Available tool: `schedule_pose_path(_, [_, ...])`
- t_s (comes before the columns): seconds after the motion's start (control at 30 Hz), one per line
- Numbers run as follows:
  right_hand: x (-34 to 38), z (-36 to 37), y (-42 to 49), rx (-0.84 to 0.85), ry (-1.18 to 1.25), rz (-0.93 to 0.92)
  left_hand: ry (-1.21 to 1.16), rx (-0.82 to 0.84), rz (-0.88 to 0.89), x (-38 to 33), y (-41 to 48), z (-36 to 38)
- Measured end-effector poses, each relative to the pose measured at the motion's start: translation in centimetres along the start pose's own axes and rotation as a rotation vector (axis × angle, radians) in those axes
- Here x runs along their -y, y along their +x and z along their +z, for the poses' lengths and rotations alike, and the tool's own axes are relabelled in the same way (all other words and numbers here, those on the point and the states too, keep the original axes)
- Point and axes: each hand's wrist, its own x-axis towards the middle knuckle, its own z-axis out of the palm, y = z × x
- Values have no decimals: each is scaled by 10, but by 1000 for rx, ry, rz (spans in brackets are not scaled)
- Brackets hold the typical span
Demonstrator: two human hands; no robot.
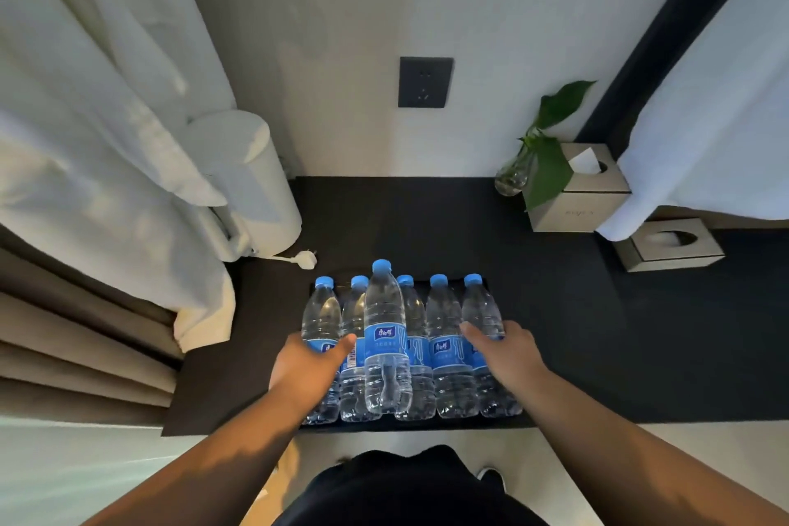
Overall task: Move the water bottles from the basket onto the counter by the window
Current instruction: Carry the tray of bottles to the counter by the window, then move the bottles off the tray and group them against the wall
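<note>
Bottles of water (410, 350), six w/ blue caps and blue labels, stand upright in a tight cluster on a black tray (486, 281) near the front edge of a dark counter (597, 333). Five sit in a row; one bottle (386, 337) is in front of the row, approx. centre-left, and looks taller because it is nearer the camera.

Left hand (309, 367) is wrapped round the leftmost bottle (321, 312) at label height, thumb across the front of it, fingers hidden behind. Right hand (504, 348) presses on the rightmost bottle (484, 312), thumb pointing in toward the row, fingers curled round the outer side. Can't tell how firmly either grips. Both bare forearms reach in from the bottom of the view.

Behind the tray, on the wall, a dark socket plate (425, 82). Back left of the counter: a white kettle (256, 184) partly under a white curtain (98, 120), its white plug (305, 259) lying loose on the counter. Back right: a leafy green cutting (550, 149) in a small glass vase (512, 177), just beside a beige tissue box (576, 196); a second, flatter tissue box (670, 246) sits further right. White fabric (717, 120) hangs over the right side. No basket can be made out.
</note>
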Motion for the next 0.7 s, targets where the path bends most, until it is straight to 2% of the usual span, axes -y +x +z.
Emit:
schedule_pose_path(0.23, [-1, -1, -1, 37, -27, 5, 113, -52, -33, -2, -3, 0])
schedule_pose_path(0.37, [-1, 1, -4, -10, -260, 10, 270, -29, -11, -4, -1, -1])
schedule_pose_path(0.7, [0, 1, -8, -25, -268, -10, 315, -89, -5, -1, 1, 3])
